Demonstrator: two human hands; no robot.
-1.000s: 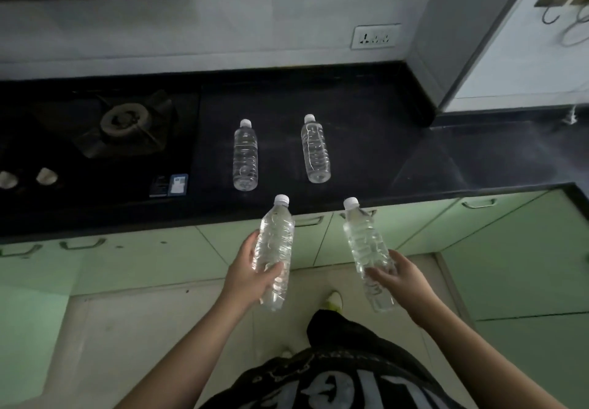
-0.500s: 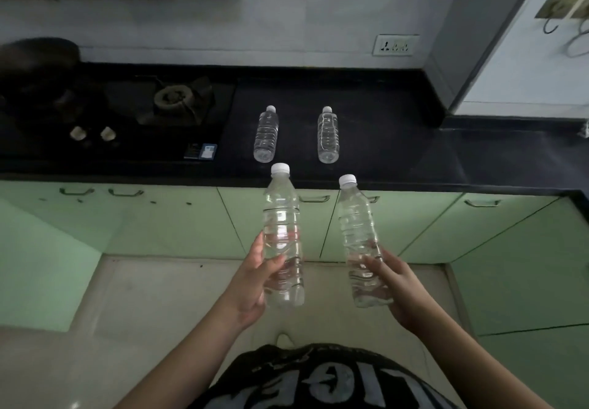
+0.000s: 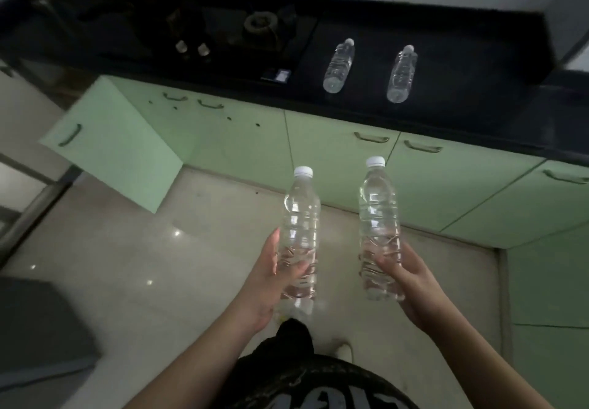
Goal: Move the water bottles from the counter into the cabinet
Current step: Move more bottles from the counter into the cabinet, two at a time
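Water bottles: left bottle gripped by left hand, right bottle by right hand, both upright; open cabinet door lies forward-left, nearer the left hand.

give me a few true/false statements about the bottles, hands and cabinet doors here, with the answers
1. Each hand holds one water bottle. True: the left hand grips the left held bottle, and the right hand grips the right held bottle.
2. The counter has no bottles on it. False: two counter bottles stand on the black counter.
3. A green cabinet door at the left stands open. True.
4. The held bottles have no caps. False: both carry white caps.
5. The held bottles are over the counter. False: they are over the floor, in front of the cabinets.
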